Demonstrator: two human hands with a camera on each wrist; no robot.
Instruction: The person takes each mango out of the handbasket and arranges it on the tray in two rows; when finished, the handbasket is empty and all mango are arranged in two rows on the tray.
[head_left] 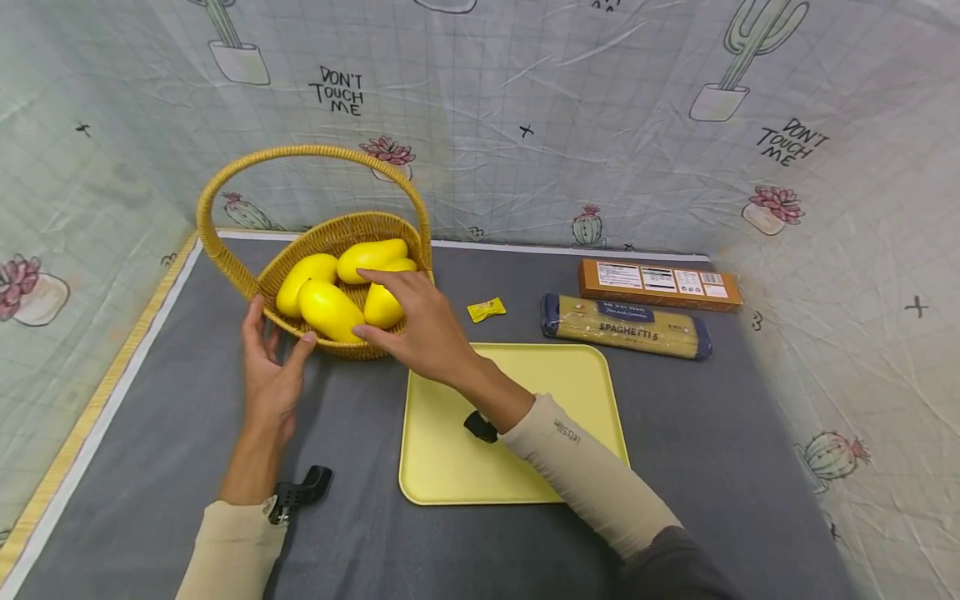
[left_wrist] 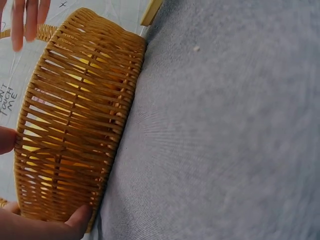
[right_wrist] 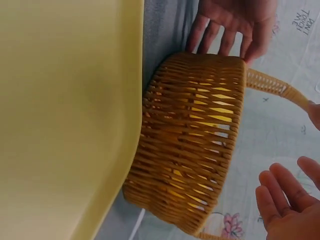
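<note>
A woven wicker basket (head_left: 360, 352) with a tall arched handle (head_left: 311, 151) holds several yellow mangoes (head_left: 330, 310). At its left front side, my left hand (head_left: 272, 387) touches the wicker with spread fingers, its thumb at the rim. My right hand (head_left: 423, 325) hovers over the basket's right side, thumb and fingers apart, near the rightmost mango (head_left: 384, 307). In the right wrist view the fingers (right_wrist: 287, 187) of that hand extend loosely beside the basket's top, holding nothing. The left wrist view shows the woven wall (left_wrist: 80, 115) close up, with yellow showing through its gaps.
A yellow tray (head_left: 442, 467) lies right of the basket, partly under my right forearm. Behind it is a small yellow wrapped packet (head_left: 487, 310). Farther right lie a spaghetti pack (head_left: 626, 327) and an orange-brown box (head_left: 660, 285). Printed cloth hangs around the grey table.
</note>
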